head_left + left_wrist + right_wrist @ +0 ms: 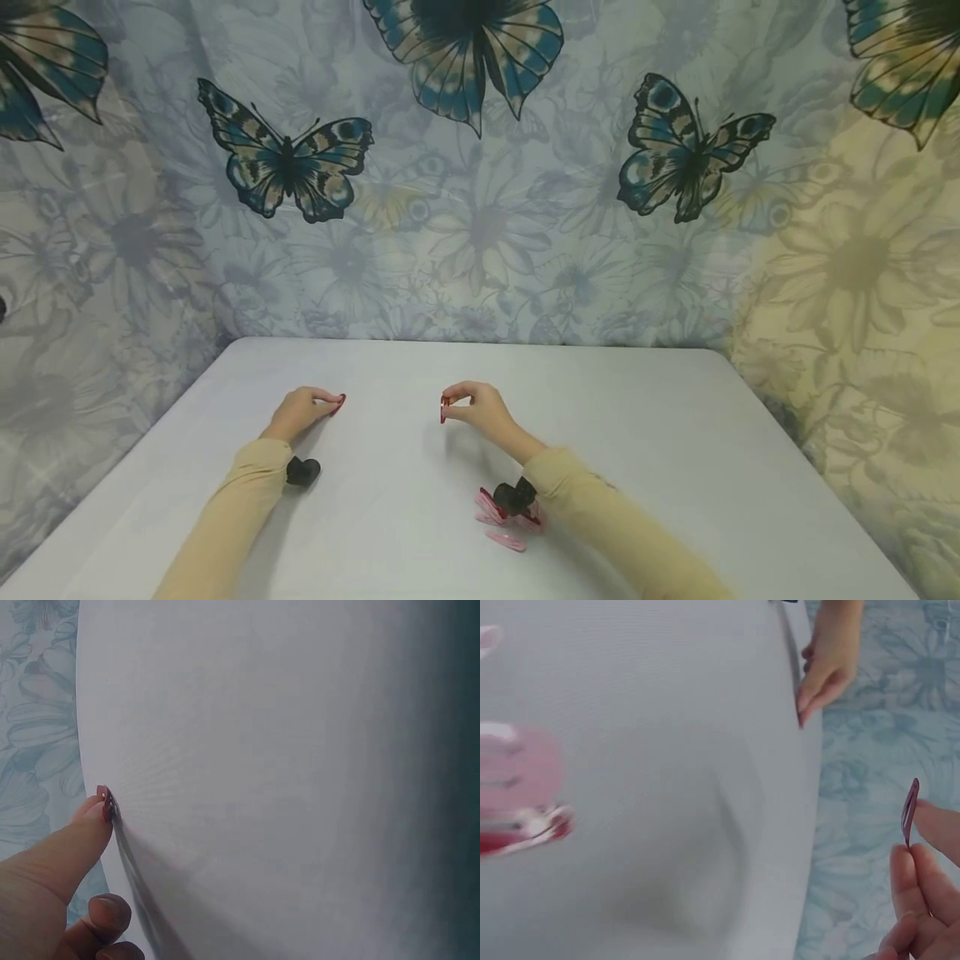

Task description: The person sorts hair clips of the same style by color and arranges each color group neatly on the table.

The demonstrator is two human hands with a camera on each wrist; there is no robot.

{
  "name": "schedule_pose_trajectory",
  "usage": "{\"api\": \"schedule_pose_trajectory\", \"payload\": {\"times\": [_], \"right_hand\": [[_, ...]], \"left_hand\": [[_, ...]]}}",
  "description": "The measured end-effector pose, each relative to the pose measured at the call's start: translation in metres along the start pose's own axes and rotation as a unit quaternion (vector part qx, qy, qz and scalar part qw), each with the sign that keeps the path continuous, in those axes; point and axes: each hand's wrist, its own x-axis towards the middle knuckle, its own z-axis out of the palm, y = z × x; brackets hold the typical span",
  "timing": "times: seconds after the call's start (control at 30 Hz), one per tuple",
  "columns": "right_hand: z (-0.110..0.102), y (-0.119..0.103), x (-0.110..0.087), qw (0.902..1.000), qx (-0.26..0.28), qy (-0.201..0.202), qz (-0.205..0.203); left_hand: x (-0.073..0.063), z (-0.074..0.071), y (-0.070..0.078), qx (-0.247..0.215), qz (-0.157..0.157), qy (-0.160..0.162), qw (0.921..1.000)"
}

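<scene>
Between thumb and fingertips, my left hand [303,410] pinches a red snap hair clip [339,404], close over the left part of the white table. In the left wrist view that hair clip [106,802] shows edge-on at the fingertips. My right hand [486,412] pinches another red snap hair clip [443,409], held upright above the middle of the table. The right wrist view shows this clip [909,810] from the side between thumb and fingers. Below the right wrist lies a small pile of pink and red hair clips [491,508], partly hidden by the wrist camera.
A single pink hair clip [506,542] lies just in front of the pile. The white table [600,400] reaches back to a wall hanging [487,292] printed with butterflies and flowers. Black cameras [303,472] sit on both wrists.
</scene>
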Motion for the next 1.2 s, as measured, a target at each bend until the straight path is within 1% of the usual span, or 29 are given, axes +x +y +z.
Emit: {"api": "schedule_pose_trajectory", "payload": {"times": [0.03,0.13,0.23,0.27,0.4,0.5,0.67,0.73,0.87,0.93,1.0,1.1,1.2], "right_hand": [[0.002,-0.001,0.004,1.0,0.001,0.006,0.004],[0.014,-0.004,0.014,0.9998,0.008,0.019,0.006],[0.032,-0.006,0.021,0.9996,0.022,0.019,0.007],[0.039,-0.005,0.023,0.9994,0.027,0.019,0.009],[0.061,-0.007,0.03,0.9985,0.047,0.021,0.02],[0.07,-0.01,0.037,0.9983,0.048,0.02,0.028],[0.085,-0.009,0.047,0.9992,0.026,0.019,0.024],[0.091,-0.007,0.05,0.9993,0.026,0.014,0.024],[0.101,-0.008,0.054,0.9992,0.034,0.009,0.019],[0.107,-0.008,0.057,0.9991,0.037,0.016,0.011],[0.113,-0.007,0.06,0.9989,0.037,0.027,0.009],[0.123,-0.003,0.066,0.9985,0.031,0.04,0.019],[0.132,0.001,0.07,0.9983,0.014,0.049,0.027]], "left_hand": [[0.003,0.002,-0.004,-0.006,0.016,0.009,0.9998],[0.006,0.004,-0.008,-0.005,0.024,0.009,0.9997],[0.0,0.002,-0.008,0.005,0.011,0.01,0.9999],[-0.005,0.0,-0.005,0.013,-0.008,-0.001,0.9999],[-0.012,-0.004,0.001,0.035,-0.027,-0.004,0.999],[-0.01,-0.003,0.002,0.039,-0.024,-0.001,0.9989],[-0.002,0.005,0.001,0.021,-0.014,0.009,0.9996],[-0.001,0.007,0.001,0.017,-0.022,0.006,0.9996],[0.0,0.006,0.003,0.022,-0.047,-0.004,0.9986],[0.0,0.004,0.004,0.028,-0.05,-0.003,0.9984],[0.001,0.003,0.004,0.03,-0.046,0.001,0.9985],[0.001,0.002,0.004,0.027,-0.036,-0.002,0.999],[-0.002,0.003,0.002,0.023,-0.035,-0.003,0.9991]]}}
